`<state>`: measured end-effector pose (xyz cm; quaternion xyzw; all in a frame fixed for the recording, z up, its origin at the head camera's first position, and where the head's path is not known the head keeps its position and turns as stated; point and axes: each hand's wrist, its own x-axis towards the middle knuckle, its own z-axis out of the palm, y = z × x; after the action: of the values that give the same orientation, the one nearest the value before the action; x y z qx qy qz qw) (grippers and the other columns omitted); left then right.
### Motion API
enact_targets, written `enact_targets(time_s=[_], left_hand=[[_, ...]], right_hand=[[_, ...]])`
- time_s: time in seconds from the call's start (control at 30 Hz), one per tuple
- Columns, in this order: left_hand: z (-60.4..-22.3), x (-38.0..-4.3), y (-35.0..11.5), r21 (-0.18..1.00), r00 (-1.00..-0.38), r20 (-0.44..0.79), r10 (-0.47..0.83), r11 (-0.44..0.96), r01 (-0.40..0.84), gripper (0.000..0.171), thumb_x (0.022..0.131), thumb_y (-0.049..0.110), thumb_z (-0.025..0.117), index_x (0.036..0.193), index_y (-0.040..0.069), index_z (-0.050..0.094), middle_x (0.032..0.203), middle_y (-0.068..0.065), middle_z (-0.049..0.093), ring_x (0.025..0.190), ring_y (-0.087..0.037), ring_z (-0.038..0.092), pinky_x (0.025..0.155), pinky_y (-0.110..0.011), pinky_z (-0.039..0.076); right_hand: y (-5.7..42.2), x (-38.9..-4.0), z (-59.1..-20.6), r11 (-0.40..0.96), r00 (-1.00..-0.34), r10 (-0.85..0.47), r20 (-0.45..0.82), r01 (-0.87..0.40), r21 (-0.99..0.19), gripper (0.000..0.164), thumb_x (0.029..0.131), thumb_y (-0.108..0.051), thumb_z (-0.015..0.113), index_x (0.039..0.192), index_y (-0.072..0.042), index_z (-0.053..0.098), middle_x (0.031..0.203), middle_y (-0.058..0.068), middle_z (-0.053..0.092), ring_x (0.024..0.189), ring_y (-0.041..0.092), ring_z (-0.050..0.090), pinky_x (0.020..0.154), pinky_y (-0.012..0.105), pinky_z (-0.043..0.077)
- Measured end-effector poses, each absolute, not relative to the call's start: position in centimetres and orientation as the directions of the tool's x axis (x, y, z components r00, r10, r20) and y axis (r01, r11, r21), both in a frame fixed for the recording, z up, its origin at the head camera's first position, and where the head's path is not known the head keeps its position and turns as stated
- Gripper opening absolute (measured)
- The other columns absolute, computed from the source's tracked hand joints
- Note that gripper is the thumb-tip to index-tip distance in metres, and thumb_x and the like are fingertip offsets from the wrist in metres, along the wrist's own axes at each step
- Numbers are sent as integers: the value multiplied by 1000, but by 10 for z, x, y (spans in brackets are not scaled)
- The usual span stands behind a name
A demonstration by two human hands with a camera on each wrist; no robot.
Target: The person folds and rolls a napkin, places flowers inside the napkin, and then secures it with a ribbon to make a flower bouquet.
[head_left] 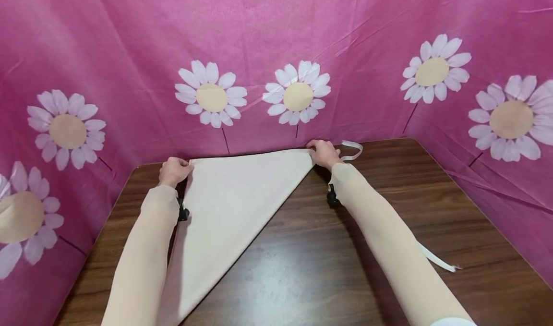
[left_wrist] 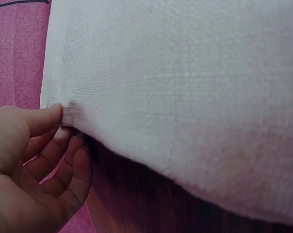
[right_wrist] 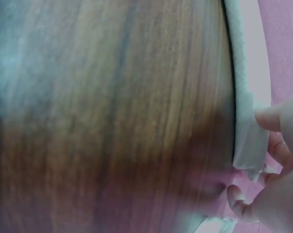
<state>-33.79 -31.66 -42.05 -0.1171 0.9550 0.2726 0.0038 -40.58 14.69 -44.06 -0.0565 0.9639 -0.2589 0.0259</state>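
Observation:
A cream-white cloth [head_left: 242, 196] lies on the wooden table, folded to a triangle with its long slanted edge facing right. At its far left corner my left hand [head_left: 174, 171] pinches the fabric. In the left wrist view, thumb and forefinger of the left hand [left_wrist: 44, 160] grip the corner, and the cloth [left_wrist: 175, 87] lifts slightly off the wood along its near edge. My right hand [head_left: 324, 153] holds the far right corner. The right wrist view shows the right hand [right_wrist: 277, 165] with its thumb on top of the narrow cloth tip [right_wrist: 253, 121] and fingers underneath.
A white ribbon [head_left: 353, 150] curls on the table [head_left: 276, 278] just beyond my right hand. Another white ribbon end [head_left: 438, 261] sticks out from under my right forearm. A pink curtain [head_left: 255, 33] with large daisies hangs close behind and beside the table.

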Motion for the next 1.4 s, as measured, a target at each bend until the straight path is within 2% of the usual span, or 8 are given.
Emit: enact_targets(time_s=[0.23,0.57,0.77,0.97,1.2,1.4], left_hand=[[-426,-343,-315,533,-957,-70,-280,801,-273,32,99,28,60,109,0,73,115,-20,69,107,-44,60,94,-57,46],[-426,-345,-313,538,-931,-131,-341,764,-356,32,99,29,58,106,0,70,113,-21,67,105,-45,61,90,-55,49],[-425,-346,-313,535,-925,-137,-356,759,-371,29,97,27,60,103,1,70,110,-19,67,105,-44,61,90,-55,50],[-425,-346,-312,543,-930,-127,-346,760,-357,28,96,27,61,100,1,71,106,-17,68,101,-41,60,89,-54,49],[-427,-345,-310,556,-926,-110,-361,750,-358,27,97,28,60,95,3,71,99,-15,68,92,-38,61,81,-51,51],[-425,-342,-310,555,-921,-108,-374,746,-368,25,96,27,60,91,4,68,93,-13,66,91,-39,61,81,-51,50]], right_hand=[[151,-408,-446,858,-993,-101,60,-117,-501,27,104,-15,52,124,-10,69,132,13,65,132,39,46,97,64,36],[151,-410,-447,869,-992,-71,107,-114,-482,30,100,-5,53,122,-4,73,130,18,66,127,46,46,104,58,40],[154,-410,-447,879,-988,-83,129,-133,-459,32,100,-1,51,126,-2,70,129,18,66,124,46,50,108,52,36],[160,-411,-449,887,-978,-67,197,-148,-436,28,102,-4,49,120,5,69,121,23,68,122,41,55,107,51,31],[167,-409,-447,863,-990,10,143,-64,-502,30,103,-10,50,123,5,68,125,25,64,128,43,49,112,51,31],[172,-409,-444,779,-992,97,81,25,-627,30,102,-12,52,123,1,69,125,21,66,125,42,52,110,52,35]])
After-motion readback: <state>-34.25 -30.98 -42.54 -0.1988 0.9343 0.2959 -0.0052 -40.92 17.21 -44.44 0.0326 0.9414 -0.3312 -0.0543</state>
